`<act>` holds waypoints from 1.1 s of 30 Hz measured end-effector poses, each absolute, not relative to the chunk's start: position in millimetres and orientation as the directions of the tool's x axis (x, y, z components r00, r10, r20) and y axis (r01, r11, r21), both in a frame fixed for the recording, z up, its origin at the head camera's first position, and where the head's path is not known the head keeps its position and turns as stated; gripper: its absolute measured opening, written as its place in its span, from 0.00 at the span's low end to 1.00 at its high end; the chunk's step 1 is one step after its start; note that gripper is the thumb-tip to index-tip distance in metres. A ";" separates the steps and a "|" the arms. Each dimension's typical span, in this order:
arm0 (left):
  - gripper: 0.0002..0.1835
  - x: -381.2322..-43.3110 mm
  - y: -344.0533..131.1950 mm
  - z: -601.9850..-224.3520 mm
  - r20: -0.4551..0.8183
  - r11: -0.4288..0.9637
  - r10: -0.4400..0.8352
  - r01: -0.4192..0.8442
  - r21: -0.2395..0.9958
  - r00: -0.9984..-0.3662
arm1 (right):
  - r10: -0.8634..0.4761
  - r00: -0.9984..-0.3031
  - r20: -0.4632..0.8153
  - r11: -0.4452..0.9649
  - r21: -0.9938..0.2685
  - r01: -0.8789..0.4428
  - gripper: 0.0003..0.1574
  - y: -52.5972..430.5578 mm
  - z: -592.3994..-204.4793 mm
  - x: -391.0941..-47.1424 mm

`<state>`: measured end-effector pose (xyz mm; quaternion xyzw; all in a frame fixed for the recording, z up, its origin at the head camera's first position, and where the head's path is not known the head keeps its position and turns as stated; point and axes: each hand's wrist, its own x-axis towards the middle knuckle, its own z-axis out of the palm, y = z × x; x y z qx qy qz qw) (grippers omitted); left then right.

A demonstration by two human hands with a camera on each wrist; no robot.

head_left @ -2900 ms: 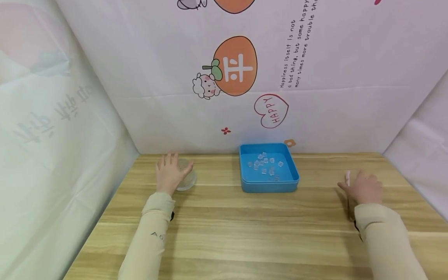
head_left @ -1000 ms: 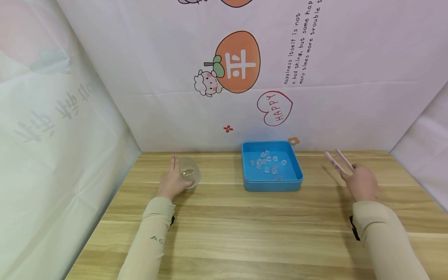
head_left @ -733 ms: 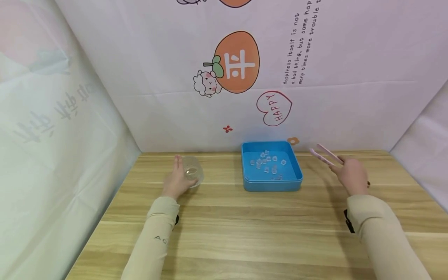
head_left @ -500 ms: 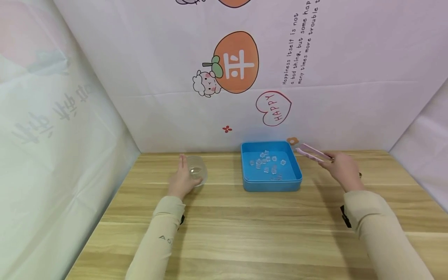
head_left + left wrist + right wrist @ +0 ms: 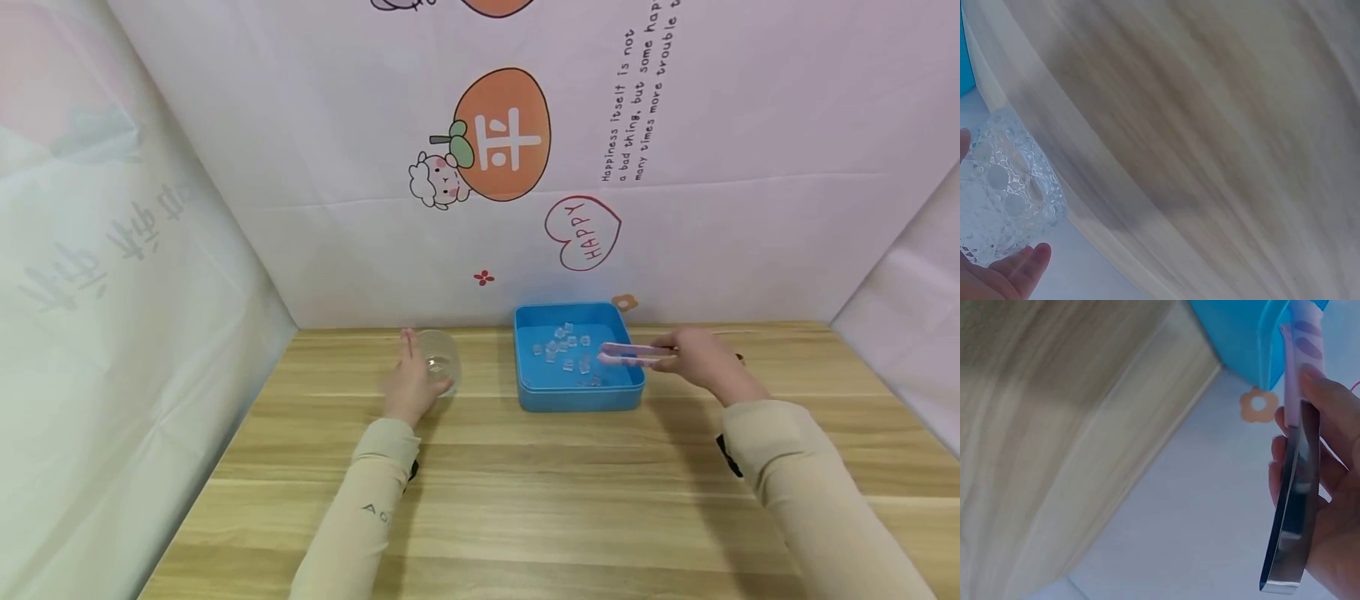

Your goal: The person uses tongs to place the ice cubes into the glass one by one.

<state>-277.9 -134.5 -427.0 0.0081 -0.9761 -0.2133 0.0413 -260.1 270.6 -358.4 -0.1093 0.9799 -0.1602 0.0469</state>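
Observation:
My left hand (image 5: 411, 390) curls round a clear cut-glass cup (image 5: 451, 358) on the left part of the table. In the left wrist view, the faceted glass (image 5: 1004, 181) sits between thumb and fingers. My right hand (image 5: 697, 358) pinches a pair of tongs (image 5: 636, 361) with pale pink tips and a bent metal handle (image 5: 1294, 519). Their two tips stand slightly apart, over the right side of a blue square box (image 5: 581, 401). Several small clear cubes (image 5: 568, 365) lie scattered on its floor, just left of the tips.
The wooden table (image 5: 517, 500) runs back to a white printed cloth (image 5: 360, 258) behind the box. White cloth walls also stand on the left (image 5: 187, 350) and the right (image 5: 915, 317).
My right hand has picked up the tongs from the right side and carried them left over the box. My left hand has closed round the glass cup and shifted it right.

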 end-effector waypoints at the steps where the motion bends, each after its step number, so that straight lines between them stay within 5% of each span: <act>1: 0.63 -277.9 -132.9 -426.8 0.081 0.905 -0.036 0.002 0.425 -0.996 | -0.237 -0.969 -0.066 0.926 -0.317 -0.205 0.24 268.4 -357.4 -259.7; 14: 0.63 -280.6 -119.7 -431.9 0.099 0.884 -0.052 0.000 0.467 -0.994 | -0.272 -0.950 -0.151 0.955 -0.164 -0.247 0.21 244.4 -350.7 -258.4; 33: 0.62 -280.7 -112.7 -432.1 0.114 0.890 -0.056 0.002 0.456 -0.992 | -0.306 -0.936 -0.172 0.948 -0.144 -0.283 0.16 234.5 -344.9 -261.9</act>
